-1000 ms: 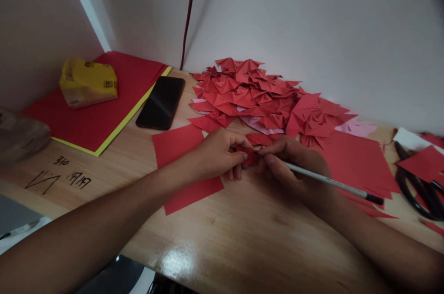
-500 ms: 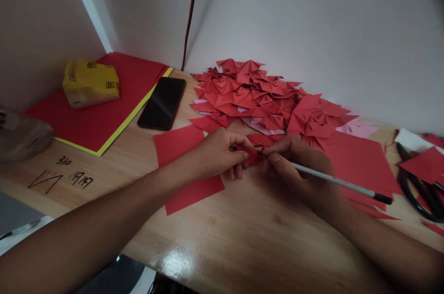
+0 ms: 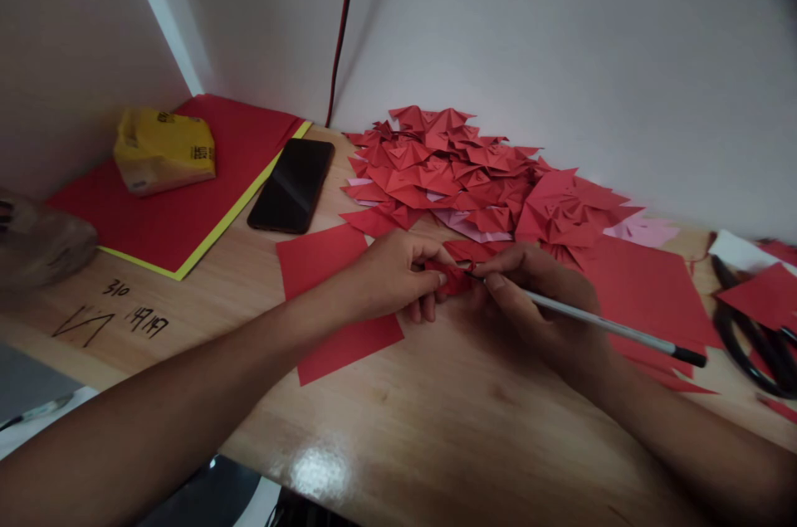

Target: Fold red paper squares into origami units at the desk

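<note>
Paper folded small and red, the piece [image 3: 453, 278] is just above the desk [image 3: 436, 427], near its middle, between the two hands. The left hand [image 3: 392, 274] has it clamped, thumb on top and fingers curled under. The right hand [image 3: 535, 299] is closed around a pen [image 3: 616, 329], gripped low near the tip, with the capped end slanting out to the right over the wrist. The pen's tip meets the right edge of the piece, though I cannot tell whether it goes inside a fold. The right fingertips are close against the piece too.

Under the left hand and wrist lies a flat red sheet [image 3: 324, 261]. A larger red sheet [image 3: 641, 286] lies beyond the right hand, and the pen crosses above it. Behind both hands, against the wall, a pile [image 3: 473, 170] of folded red shapes spreads wide, with some pink paper [image 3: 644, 230] showing at its right edge.

Left of the pile lies a dark phone [image 3: 291, 184], face up. It is just beside a stack of red card [image 3: 187, 203] with a yellow edge, and a yellow pack [image 3: 163, 149] sits on that stack. Black scissors [image 3: 747, 336] lie at the far right among red scraps. Pencilled numbers [image 3: 112, 311] mark the wood at the left, and a dark cable [image 3: 341, 21] runs up the corner of the wall.
</note>
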Demonstrator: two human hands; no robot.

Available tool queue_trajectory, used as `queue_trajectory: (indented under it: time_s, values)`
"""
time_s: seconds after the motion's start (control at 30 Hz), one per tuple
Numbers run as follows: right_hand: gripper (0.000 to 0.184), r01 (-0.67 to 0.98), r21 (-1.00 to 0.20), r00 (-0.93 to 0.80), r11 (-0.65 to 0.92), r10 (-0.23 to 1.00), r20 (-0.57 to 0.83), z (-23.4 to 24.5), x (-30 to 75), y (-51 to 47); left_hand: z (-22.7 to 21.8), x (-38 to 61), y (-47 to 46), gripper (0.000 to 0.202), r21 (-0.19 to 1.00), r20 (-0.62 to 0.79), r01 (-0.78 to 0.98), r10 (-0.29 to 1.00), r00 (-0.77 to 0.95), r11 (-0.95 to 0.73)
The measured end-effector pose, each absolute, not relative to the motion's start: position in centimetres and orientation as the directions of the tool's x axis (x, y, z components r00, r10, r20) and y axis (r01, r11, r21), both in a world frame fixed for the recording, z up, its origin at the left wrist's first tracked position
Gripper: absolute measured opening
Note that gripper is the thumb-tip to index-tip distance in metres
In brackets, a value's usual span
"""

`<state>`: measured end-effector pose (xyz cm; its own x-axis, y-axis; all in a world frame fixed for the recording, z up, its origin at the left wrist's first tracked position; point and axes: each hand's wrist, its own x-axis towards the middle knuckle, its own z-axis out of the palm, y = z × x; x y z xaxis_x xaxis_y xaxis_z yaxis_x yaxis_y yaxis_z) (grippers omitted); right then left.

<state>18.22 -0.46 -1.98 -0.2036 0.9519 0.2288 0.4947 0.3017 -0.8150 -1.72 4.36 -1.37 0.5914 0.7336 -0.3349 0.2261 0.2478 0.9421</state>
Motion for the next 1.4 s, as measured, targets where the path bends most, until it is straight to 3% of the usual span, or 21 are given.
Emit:
queue_trajectory:
  time_s: [1.4]
  values:
    - [0.006,0.539,-0.765,-0.220,0.353,0.935,0.277,-1.55,18.03,-0.19,-1.45,-1.71,4.42,0.012,0.951,-0.310,0.200,0.737,0.601,0.236]
